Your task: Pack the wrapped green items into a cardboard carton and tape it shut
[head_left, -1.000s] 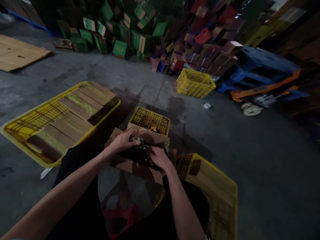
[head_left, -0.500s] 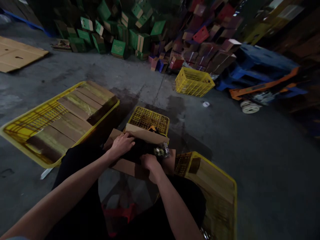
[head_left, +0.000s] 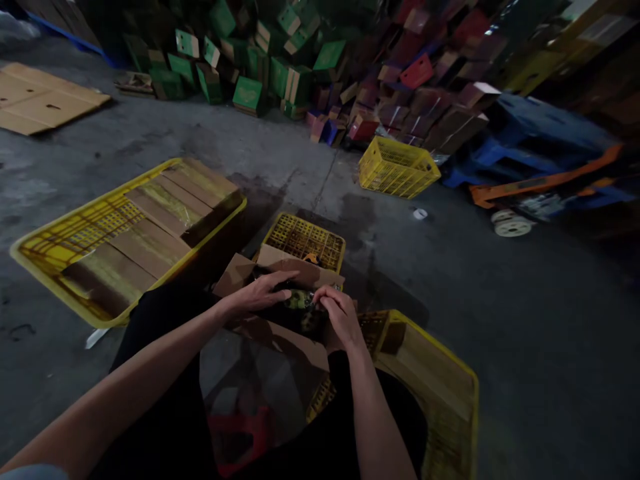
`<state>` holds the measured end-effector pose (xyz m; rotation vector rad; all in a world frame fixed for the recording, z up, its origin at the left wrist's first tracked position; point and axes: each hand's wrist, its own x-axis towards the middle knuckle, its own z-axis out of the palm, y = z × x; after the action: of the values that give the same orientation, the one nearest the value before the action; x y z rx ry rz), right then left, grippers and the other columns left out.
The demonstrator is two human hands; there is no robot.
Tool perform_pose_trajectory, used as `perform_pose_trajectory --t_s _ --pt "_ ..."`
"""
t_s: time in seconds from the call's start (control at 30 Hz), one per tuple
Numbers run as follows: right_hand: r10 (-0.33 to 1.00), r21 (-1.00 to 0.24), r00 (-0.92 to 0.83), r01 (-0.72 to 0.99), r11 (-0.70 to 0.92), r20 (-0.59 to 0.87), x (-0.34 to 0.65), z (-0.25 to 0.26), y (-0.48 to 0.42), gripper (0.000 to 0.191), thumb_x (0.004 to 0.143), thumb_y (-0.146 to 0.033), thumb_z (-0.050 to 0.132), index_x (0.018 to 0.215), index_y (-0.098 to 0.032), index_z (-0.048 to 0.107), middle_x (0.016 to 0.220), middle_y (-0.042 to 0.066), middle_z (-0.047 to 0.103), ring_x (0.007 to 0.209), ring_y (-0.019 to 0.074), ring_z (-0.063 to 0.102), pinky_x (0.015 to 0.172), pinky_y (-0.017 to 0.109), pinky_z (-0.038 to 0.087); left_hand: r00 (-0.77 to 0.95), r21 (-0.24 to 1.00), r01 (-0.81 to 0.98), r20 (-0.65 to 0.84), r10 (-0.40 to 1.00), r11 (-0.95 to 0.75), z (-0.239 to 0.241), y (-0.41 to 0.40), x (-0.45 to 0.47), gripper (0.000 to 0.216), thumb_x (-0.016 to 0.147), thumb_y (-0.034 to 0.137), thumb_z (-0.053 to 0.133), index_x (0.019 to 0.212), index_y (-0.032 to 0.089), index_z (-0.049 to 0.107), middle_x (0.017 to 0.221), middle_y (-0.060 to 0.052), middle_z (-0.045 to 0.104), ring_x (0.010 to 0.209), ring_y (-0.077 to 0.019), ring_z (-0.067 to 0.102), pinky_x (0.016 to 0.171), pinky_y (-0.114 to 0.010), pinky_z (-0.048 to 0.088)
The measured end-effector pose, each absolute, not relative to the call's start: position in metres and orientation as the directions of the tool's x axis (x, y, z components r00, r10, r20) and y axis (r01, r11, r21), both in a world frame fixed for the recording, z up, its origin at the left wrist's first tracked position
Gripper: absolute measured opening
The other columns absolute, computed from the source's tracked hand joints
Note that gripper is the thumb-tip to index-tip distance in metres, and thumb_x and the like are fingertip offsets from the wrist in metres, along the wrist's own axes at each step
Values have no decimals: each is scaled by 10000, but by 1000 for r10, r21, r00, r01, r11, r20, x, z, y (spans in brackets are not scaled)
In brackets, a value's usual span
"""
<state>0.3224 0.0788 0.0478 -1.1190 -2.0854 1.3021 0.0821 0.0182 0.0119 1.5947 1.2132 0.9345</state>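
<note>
Left hand (head_left: 263,291), fingers flat and open, presses the dark contents of the box (head_left: 300,270), apparently steadying them, while the right hand (head_left: 341,315) curls closed on a wrapper (head_left: 299,301) inside.

The floor (head_left: 500,320) is seen from a head-worn camera, tilted forward and down; the left hand (head_left: 260,293) and right hand (head_left: 340,317) are framed close below (forearms entering at bottom), piled boxes (head_left: 320,60) far off at top.

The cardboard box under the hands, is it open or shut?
Open. The cardboard box has its flaps spread; left hand and right hand rest on dark contents inside.
</note>
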Motion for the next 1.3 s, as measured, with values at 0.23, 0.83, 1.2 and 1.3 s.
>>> perform_pose_trajectory --t_s 0.23,0.83,1.2,1.3 --pt "927 -974 -334 197 -109 -171 317 33 78 176 787 -331 544 710 -221 657 758 6 645 699 176 571 643 266 472 249 995 -23 -91 964 100 8 18 90 723 754 360 846 1413 227 580 1464 -142 577 1259 -312 618 1056 -441 489" --pt "928 -971 -285 64 -230 -239 310 23 78 356 758 -485 786 973 -201 794 936 28 772 843 191 669 750 278 510 -210 966 -139 -244 947 218 16 25 90 482 710 571 797 901 130 755 771 -44 744 665 -170 660 626 -258 503" --pt "944 -969 -229 111 -219 -239 298 11 76 280 763 -497 741 843 -232 701 759 -14 655 668 168 574 612 267 500 -386 989 19 -127 914 145 3 27 87 321 811 473 689 836 157 741 808 -42 733 783 -195 663 711 -270 487" --pt "968 -974 -217 214 -80 -127 299 14 77 299 809 -521 697 857 -227 708 782 2 659 704 180 574 626 266 481 -380 987 21 -140 914 160 1 29 87 310 797 469 696 820 162 732 799 -33 726 787 -194 655 711 -267 477"
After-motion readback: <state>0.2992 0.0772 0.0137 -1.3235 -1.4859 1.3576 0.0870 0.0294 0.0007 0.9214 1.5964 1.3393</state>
